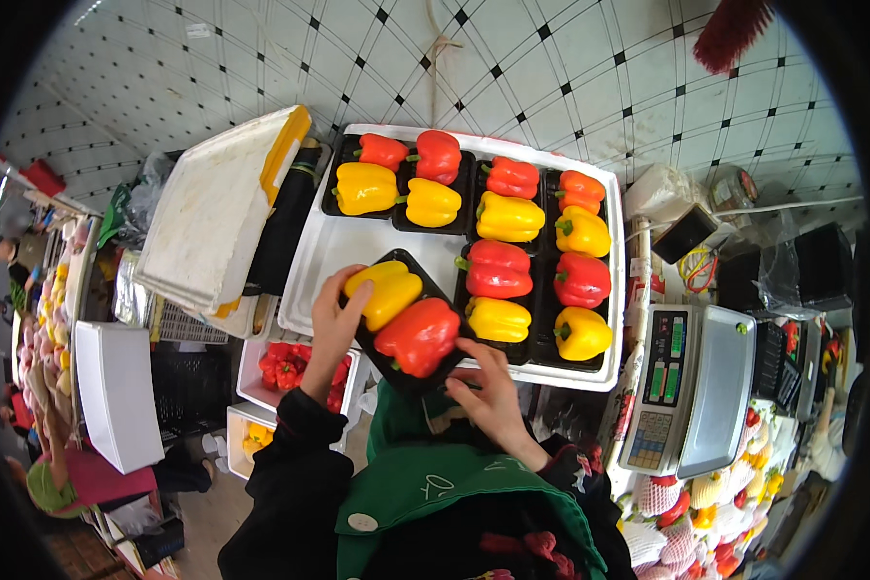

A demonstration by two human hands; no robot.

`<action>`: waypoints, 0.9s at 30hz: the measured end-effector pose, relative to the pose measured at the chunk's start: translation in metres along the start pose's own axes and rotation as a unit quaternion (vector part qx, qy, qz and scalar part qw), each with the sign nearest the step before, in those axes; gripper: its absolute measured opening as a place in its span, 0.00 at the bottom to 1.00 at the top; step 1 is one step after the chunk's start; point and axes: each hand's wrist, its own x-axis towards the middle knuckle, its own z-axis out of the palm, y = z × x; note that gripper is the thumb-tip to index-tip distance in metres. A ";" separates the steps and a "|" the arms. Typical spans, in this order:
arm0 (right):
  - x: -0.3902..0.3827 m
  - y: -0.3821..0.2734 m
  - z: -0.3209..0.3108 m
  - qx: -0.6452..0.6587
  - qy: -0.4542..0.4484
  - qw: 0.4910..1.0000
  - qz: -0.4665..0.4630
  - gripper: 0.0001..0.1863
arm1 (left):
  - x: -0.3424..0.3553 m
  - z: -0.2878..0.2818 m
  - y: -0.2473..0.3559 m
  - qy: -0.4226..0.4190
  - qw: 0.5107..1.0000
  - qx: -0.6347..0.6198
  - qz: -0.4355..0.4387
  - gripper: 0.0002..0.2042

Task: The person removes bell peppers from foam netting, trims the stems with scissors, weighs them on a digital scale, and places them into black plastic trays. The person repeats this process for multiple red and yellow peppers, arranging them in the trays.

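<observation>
Both of my hands hold a tilted black tray [431, 282] carrying one yellow bell pepper [389, 293] and one red bell pepper [419, 336]. My left hand [336, 324] grips its left side, the thumb resting by the yellow pepper. At the lower right corner, my right hand [495, 394] has its fingers on the tray's edge beside the red pepper. Beneath and beyond is a white foam box [343, 244], where several similar black trays stand in rows, with red and yellow peppers in them. The held tray is over the box's near left part.
A foam lid [217, 208] leans at the left. Below it, white bins hold red peppers [285, 367] and yellow peppers [257, 437]. To the right stand a weighing scale [659, 387] and net-wrapped produce [706, 493]. Another person [87, 483] is at the far left.
</observation>
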 end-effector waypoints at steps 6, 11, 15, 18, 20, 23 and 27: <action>0.020 0.024 0.039 0.237 0.022 0.958 0.163 0.19 | 0.063 -0.007 -0.042 -0.104 0.992 0.069 0.004 0.17; 0.030 0.023 0.043 0.345 0.088 0.918 0.175 0.17 | 0.087 0.030 -0.040 -0.121 0.984 0.106 0.072 0.19; 0.042 0.023 0.048 0.390 0.133 0.893 0.180 0.17 | 0.091 0.053 -0.043 -0.101 0.981 0.113 0.120 0.21; 0.052 0.020 0.042 0.417 0.165 0.873 0.191 0.19 | 0.094 0.058 -0.053 -0.114 0.981 0.097 0.123 0.21; 0.050 0.003 0.035 0.331 0.133 0.908 0.219 0.19 | 0.102 0.048 -0.058 -0.136 0.974 0.117 0.137 0.21; 0.044 0.018 0.028 0.329 0.039 0.919 0.213 0.20 | 0.099 0.020 -0.055 -0.114 0.977 0.151 0.099 0.19; -0.004 0.027 0.002 0.328 0.056 0.935 0.126 0.17 | 0.048 0.031 0.042 -0.090 0.995 -0.009 0.031 0.16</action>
